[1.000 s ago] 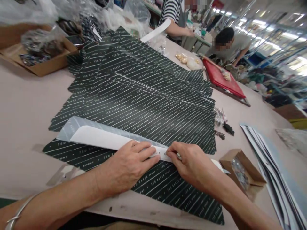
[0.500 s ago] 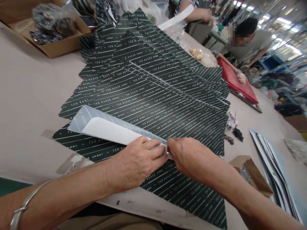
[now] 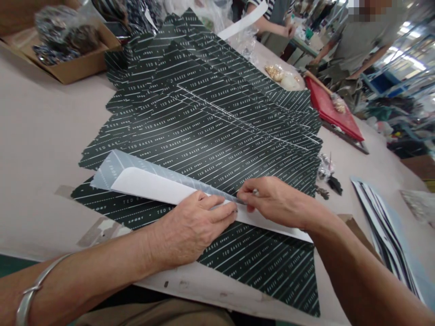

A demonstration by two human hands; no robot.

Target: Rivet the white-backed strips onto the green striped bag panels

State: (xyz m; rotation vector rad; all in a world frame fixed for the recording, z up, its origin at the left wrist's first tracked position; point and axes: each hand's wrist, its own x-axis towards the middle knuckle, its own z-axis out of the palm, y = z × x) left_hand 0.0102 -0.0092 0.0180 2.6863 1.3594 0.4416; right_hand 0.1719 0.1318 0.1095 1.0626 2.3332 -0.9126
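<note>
A white card strip (image 3: pixel 154 183), like a template, lies across the folded-over fabric (image 3: pixel 112 170), whose pale grey-blue underside is turned up. My left hand (image 3: pixel 200 224) rests on the strip with fingers stretched along it, pressing it down. Just right of those fingertips, my right hand (image 3: pixel 268 199) is closed in a pinch at the strip's upper edge. Out of its grip pokes the silvery end of a slim pen (image 3: pixel 256 192); the rest is hidden by the fingers. Beneath everything spreads dark green fabric (image 3: pixel 204 140) with white stripes and lettering, in several layers.
A cardboard box (image 3: pixel 78 68) with bagged items stands at the far left. To the right are a red board (image 3: pixel 335 108), a stack of cut strips (image 3: pixel 387 231) and small dark pieces (image 3: pixel 335 184). Two people (image 3: pixel 360 45) are across the table (image 3: pixel 37 136).
My right hand has shifted slightly up and turned, baring the pen's end and the strip's right part. My left hand keeps its place on the strip. The view has tilted a little.
</note>
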